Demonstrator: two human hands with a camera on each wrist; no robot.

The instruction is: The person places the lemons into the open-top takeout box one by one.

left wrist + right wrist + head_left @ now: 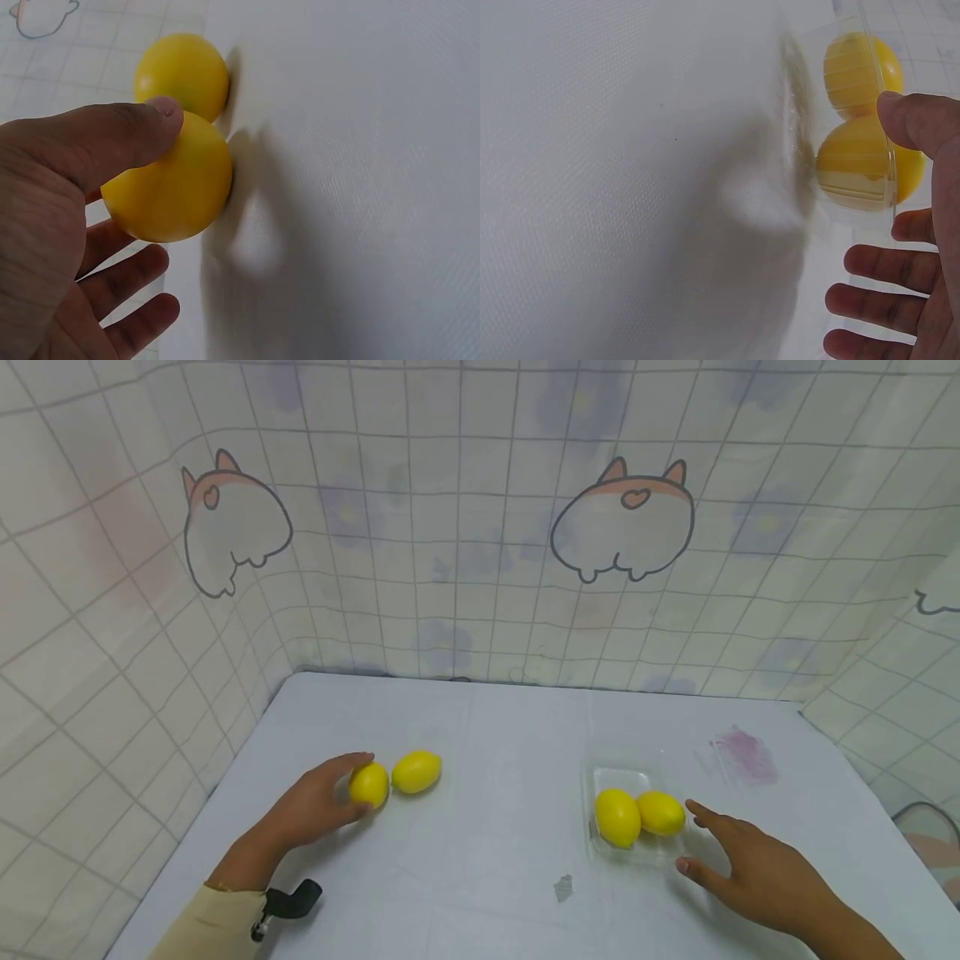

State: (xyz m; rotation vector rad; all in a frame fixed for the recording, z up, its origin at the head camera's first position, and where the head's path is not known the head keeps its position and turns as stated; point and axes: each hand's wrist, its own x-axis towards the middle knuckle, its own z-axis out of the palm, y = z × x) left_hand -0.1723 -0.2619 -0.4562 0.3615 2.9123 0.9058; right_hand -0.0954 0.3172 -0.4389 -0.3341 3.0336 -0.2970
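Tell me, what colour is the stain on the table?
The stain is purplish-pink, a smudge on the pale table; the head view shows it best.

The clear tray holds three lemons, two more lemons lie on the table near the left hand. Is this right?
Not quite. The head view shows the clear tray holding two lemons, not three. Two more lemons do lie on the table at the left hand.

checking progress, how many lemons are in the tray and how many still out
Done: two lemons lie in the clear plastic tray, with the right hand open beside it. In hand: the left hand grips one lemon on the white table. Left: that one and the second loose lemon touching it, both outside the tray.
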